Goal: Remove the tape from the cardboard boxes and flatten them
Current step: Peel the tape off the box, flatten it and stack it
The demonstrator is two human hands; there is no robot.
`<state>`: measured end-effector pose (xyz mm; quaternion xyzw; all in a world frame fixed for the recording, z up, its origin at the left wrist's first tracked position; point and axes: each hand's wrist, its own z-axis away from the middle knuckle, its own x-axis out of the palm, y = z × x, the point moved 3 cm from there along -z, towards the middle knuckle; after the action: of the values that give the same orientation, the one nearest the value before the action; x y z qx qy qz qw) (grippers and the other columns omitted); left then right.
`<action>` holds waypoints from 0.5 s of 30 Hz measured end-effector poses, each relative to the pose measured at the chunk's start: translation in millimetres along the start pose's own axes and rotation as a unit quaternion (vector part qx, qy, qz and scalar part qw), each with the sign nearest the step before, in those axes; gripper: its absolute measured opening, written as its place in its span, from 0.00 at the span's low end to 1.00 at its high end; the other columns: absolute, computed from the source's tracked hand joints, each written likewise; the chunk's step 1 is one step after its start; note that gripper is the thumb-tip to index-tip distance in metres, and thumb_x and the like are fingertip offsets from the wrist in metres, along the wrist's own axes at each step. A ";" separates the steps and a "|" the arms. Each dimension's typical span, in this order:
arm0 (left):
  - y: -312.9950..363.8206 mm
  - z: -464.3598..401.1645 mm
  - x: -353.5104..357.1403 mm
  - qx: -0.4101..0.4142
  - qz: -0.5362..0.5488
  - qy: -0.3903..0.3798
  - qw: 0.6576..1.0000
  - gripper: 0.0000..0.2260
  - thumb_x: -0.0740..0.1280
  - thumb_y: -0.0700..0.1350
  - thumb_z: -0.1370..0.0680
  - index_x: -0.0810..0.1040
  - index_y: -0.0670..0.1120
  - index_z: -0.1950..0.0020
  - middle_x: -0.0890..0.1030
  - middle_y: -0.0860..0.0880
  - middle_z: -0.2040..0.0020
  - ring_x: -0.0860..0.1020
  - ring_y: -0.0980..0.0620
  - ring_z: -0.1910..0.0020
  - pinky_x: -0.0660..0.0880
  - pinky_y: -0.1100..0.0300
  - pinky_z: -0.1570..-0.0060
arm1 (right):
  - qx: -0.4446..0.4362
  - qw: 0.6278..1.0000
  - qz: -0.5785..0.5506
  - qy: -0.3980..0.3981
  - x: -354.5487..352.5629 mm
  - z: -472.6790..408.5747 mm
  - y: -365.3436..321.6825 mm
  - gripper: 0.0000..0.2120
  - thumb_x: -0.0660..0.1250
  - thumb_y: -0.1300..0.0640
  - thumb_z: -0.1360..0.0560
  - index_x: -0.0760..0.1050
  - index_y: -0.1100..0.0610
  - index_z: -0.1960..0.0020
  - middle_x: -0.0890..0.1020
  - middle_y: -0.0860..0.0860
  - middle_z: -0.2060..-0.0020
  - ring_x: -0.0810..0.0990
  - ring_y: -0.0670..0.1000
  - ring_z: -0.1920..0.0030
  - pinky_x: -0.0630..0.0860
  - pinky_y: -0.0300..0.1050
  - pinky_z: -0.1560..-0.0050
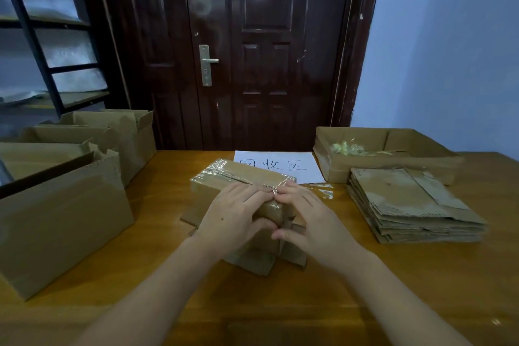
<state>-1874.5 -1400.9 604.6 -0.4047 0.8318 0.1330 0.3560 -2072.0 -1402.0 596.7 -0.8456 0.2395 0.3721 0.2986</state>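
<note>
A: Where is the box being worked on?

B: A small cardboard box (241, 177) is seen at the middle of the wooden tabletop (168, 275), just in front of a white sheet of paper (280, 166) with handwritten characters. Clear tape (222, 170) is stretched over its top and down its near end, and its bottom flaps are splayed out on the wood.

A: And the hands?

B: Both hands are laid on the near end of the box. The left hand (233, 216) is curled over the corner, with its thumb pressed against the front face. The right hand (306, 219) is set beside it, fingers bent, fingertips meeting a crinkled edge of tape at the top edge. Whether that tape is truly pinched cannot be told. A loose strip of clear film (323, 189) is seen just right of the fingers, lying on the tabletop.

A: What else is laid out?

B: A stack of flattened cardboard (410, 205) is placed to the right, near the box but apart from it. Behind that stack, a shallow open cardboard tray (365, 166) is found, with a wad of balled-up tape (348, 147) inside. On the left, several open boxes (61, 205) are lined up along the edge. A dark panelled door (252, 50) is seen behind the tabletop, and a metal shelf rack (42, 36) at the far left.
</note>
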 end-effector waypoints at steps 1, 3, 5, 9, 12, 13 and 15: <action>1.2 0.1 0.8 0.002 -0.005 0.007 1.000 0.21 0.77 0.56 0.27 0.84 0.45 0.40 0.85 0.49 0.41 0.82 0.48 0.42 0.78 0.50 0.38 | -0.001 1.000 0.005 -0.006 1.0 0.3 1.8 0.35 0.72 0.36 0.28 0.68 0.47 0.26 0.67 0.40 0.25 0.56 0.39 0.21 0.57 0.41 0.24; 2.4 0.1 1.8 0.007 -0.010 0.022 1.000 0.19 0.73 0.57 0.24 0.85 0.45 0.41 0.86 0.50 0.42 0.83 0.49 0.43 0.76 0.53 0.38 | -0.007 1.000 0.016 -0.009 2.8 0.8 4.7 0.36 0.74 0.37 0.29 0.68 0.47 0.25 0.67 0.41 0.25 0.55 0.39 0.21 0.55 0.38 0.24; 2.8 0.7 2.6 0.014 -0.016 0.033 0.999 0.18 0.69 0.57 0.21 0.85 0.45 0.41 0.86 0.50 0.42 0.83 0.49 0.43 0.75 0.54 0.38 | -0.011 1.000 0.014 0.010 3.9 0.7 4.5 0.34 0.74 0.39 0.29 0.70 0.49 0.27 0.70 0.42 0.26 0.58 0.40 0.22 0.55 0.35 0.25; 3.1 1.6 2.6 0.026 -0.010 0.051 0.998 0.18 0.67 0.57 0.18 0.85 0.44 0.41 0.86 0.49 0.42 0.83 0.49 0.42 0.77 0.52 0.38 | -0.017 0.998 0.022 0.059 4.8 -2.1 -2.3 0.27 0.73 0.41 0.26 0.76 0.53 0.32 0.76 0.46 0.31 0.67 0.45 0.25 0.61 0.37 0.25; 4.1 1.4 1.0 0.025 -0.007 0.060 0.998 0.19 0.63 0.57 0.16 0.86 0.44 0.41 0.86 0.49 0.42 0.83 0.49 0.43 0.77 0.52 0.38 | -0.039 0.993 0.051 0.099 2.9 -3.5 -6.5 0.21 0.72 0.44 0.25 0.80 0.55 0.36 0.81 0.48 0.35 0.73 0.48 0.29 0.67 0.41 0.27; 4.4 0.9 0.6 0.024 -0.006 0.059 0.998 0.19 0.63 0.57 0.16 0.86 0.44 0.41 0.86 0.49 0.42 0.83 0.49 0.43 0.76 0.53 0.38 | -0.044 0.992 0.059 0.103 1.9 -3.9 -7.1 0.21 0.71 0.44 0.24 0.81 0.55 0.37 0.81 0.48 0.36 0.74 0.48 0.30 0.68 0.40 0.28; 4.8 0.0 -1.1 0.018 0.002 0.058 0.998 0.19 0.62 0.57 0.16 0.86 0.44 0.41 0.86 0.49 0.42 0.83 0.49 0.42 0.76 0.53 0.38 | -0.050 0.991 0.064 0.104 0.1 -4.6 -7.0 0.20 0.72 0.44 0.23 0.81 0.55 0.37 0.82 0.48 0.36 0.75 0.48 0.31 0.70 0.41 0.28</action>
<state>-1877.7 -1397.2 605.1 -0.4039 0.8540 0.0948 0.3140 -2065.3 -1400.2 601.3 -0.8767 0.3034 0.3121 0.2048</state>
